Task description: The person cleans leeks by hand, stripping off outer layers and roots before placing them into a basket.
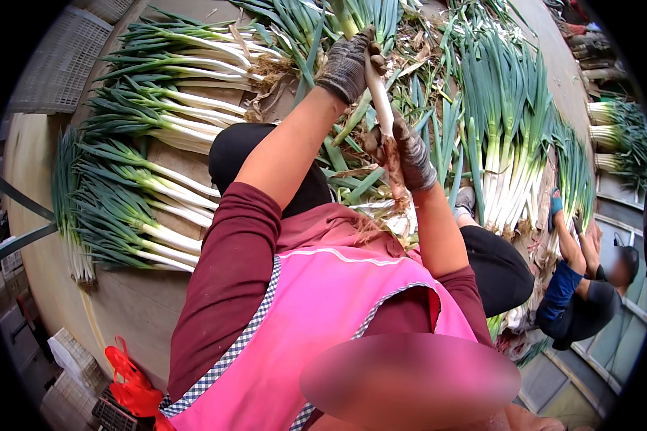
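Note:
Held across both my hands is a long Welsh onion (378, 97), its white stalk slanting down toward my lap. My left hand (346, 64), in a dark striped knit glove, is closed around the upper stalk, just under the green leaves. Lower down, my right hand (414, 153), gloved the same way, grips near the root end. There the stalk is wrapped in reddish-brown outer skin (393, 164), and dry roots hang above my apron. Beneath my hands lies a heap of loose green leaves and peelings (356, 145).
Bunches of onions with white stalks (178, 183) are laid in rows at left. A tall bundle (504, 129) lies at right. Another person (582, 296) crouches at far right beside more onions. White plastic crates (54, 59) stand upper left; a red bag (129, 382) is lower left.

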Demonstrator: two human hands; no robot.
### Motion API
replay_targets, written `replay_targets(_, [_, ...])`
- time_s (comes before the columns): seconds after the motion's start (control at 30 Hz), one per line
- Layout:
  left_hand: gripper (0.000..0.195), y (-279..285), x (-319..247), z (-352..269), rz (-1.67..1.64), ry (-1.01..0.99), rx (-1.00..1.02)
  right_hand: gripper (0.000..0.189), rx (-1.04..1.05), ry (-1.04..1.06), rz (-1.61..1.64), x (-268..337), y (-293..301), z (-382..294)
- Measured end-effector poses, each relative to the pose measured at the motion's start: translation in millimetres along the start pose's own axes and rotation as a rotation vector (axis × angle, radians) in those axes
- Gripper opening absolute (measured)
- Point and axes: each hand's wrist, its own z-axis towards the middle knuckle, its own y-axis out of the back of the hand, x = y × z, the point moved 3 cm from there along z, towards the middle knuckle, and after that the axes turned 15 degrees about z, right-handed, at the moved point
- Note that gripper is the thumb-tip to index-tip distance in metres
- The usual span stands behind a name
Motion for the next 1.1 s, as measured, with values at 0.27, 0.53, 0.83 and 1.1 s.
replay_targets(0.27, [0.024,24,8,15,0.188,0.010,-0.429,0.090,-0.120,-0.092,0.257,-20,22,-44])
replay_targets(0.53, [0.040,61,-21,34,0.485,-0.211,-0.716,0.056,-0.209,-0.156,-0.138,-28,66,-113])
replay_targets(0.83, [0.043,70,-20,30,0.672,-0.226,-0.831,0.033,-0.188,-0.181,-0.422,-34,86,-160])
replay_targets(1.1, [0.041,123,-48,58,0.653,-0.538,-0.917,0.057,-0.389,-0.032,-1.674,-14,120,-151])
